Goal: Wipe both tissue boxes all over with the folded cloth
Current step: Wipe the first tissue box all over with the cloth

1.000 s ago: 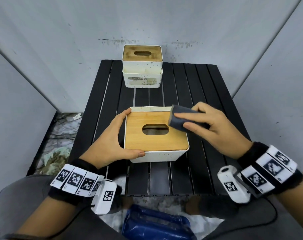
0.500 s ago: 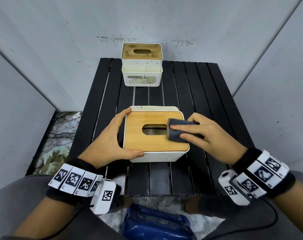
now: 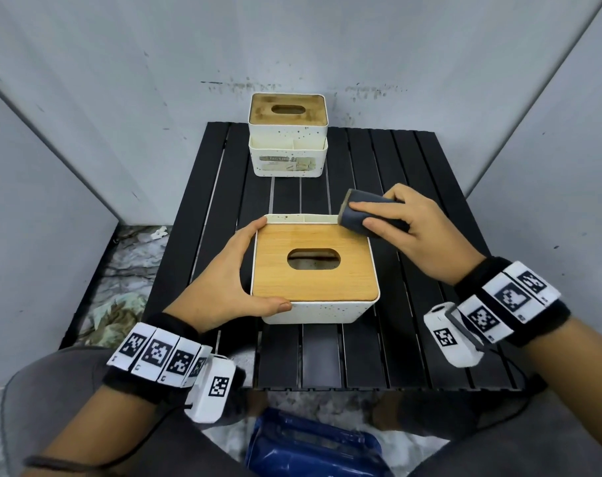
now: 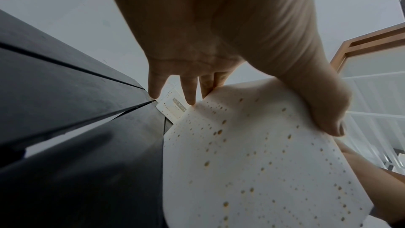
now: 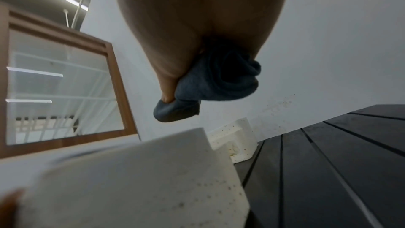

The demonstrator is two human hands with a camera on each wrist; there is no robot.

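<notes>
Fingers of the left hand (image 3: 224,287) are spreading along the left wall of the near tissue box (image 3: 315,270), with the thumb lying across its front edge; the left wrist view is showing the thumb pressing on the speckled white wall (image 4: 252,162) and the fingers (image 4: 189,91) reaching down its far side. This box is sitting at the centre of the frame on the black slatted counter (image 3: 430,339), its wooden lid with an oval slot facing up.

The right hand (image 3: 416,232) is gripping the folded cloth (image 3: 358,215), a dark grey wad, with the fingers lying over its top and the thumb underneath, as the right wrist view is showing (image 5: 210,86). The cloth is sitting at the far right corner of the near box, right of centre in the frame; whether it is touching the rim or hovering just above it cannot be told.

The second tissue box (image 3: 287,132) is standing well apart at the top centre of the frame, at the counter's far edge against the grey wall, with a darker, stained lid and a label on its front compartment. A blue object (image 3: 313,445) is lying at the bottom centre.
</notes>
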